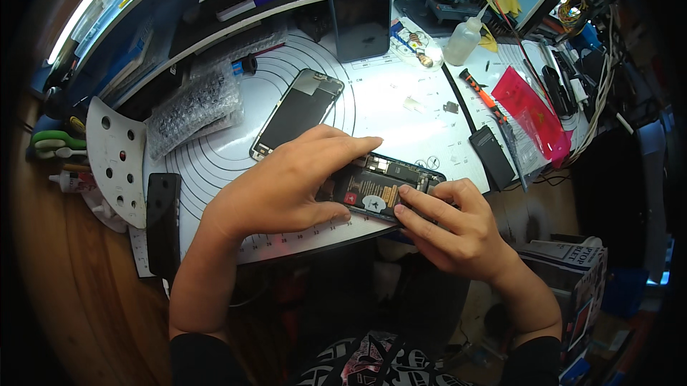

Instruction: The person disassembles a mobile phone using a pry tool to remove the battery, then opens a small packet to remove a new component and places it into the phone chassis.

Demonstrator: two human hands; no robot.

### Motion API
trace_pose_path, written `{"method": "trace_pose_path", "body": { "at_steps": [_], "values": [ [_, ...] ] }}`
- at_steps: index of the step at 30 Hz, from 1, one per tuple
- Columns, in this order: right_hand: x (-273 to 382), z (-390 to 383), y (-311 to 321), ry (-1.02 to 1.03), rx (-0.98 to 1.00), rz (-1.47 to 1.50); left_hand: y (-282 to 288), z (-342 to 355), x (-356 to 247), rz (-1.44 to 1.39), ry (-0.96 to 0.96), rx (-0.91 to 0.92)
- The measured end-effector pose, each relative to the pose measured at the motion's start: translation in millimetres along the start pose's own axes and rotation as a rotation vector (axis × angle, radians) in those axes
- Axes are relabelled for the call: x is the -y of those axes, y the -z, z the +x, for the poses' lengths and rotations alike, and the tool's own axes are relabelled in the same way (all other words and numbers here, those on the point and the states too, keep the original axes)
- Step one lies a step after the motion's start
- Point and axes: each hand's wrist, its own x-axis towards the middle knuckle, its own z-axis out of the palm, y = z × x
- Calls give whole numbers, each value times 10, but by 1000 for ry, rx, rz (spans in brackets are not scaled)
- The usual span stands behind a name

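Observation:
An opened phone [390, 170] lies near the front edge of the mat, its battery [366, 193] and inner boards exposed. My left hand [283, 178] is closed around the phone's left end, thumb on the near side and fingers along the far edge. At the other end, my right hand [454, 225] rests two fingertips on the right part of the battery, with its lower fingers by the near edge. Part of the phone's left end is hidden under my left hand. Beyond that hand lies a detached screen panel [299, 110], its inner side up.
A dark phone [163, 214] lies at the left edge; another phone [359, 10] stands at the back. Bubble wrap [197, 110] sits back left. Rightward are a loose battery [492, 157], a screwdriver [483, 94], a pink pouch [531, 114] and a squeeze bottle [464, 42].

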Motion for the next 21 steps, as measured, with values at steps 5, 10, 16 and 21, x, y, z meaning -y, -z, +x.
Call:
{"method": "trace_pose_path", "body": {
  "at_steps": [5, 10, 16, 21],
  "values": [
    [55, -26, 71, -162, -103, 196, -13, 19, -39, -1, -47, -41],
    [154, -278, -127, -566, -732, 344, -74, 57, -57, 87, -123, -105],
    [516, -295, -206, -946, -1088, 1060, -126, 80, -148, 139, -166, -268],
    [612, 76, -119, -1031, -728, 1511, -204, 90, -214, 200, -235, -471]
  ]
}}
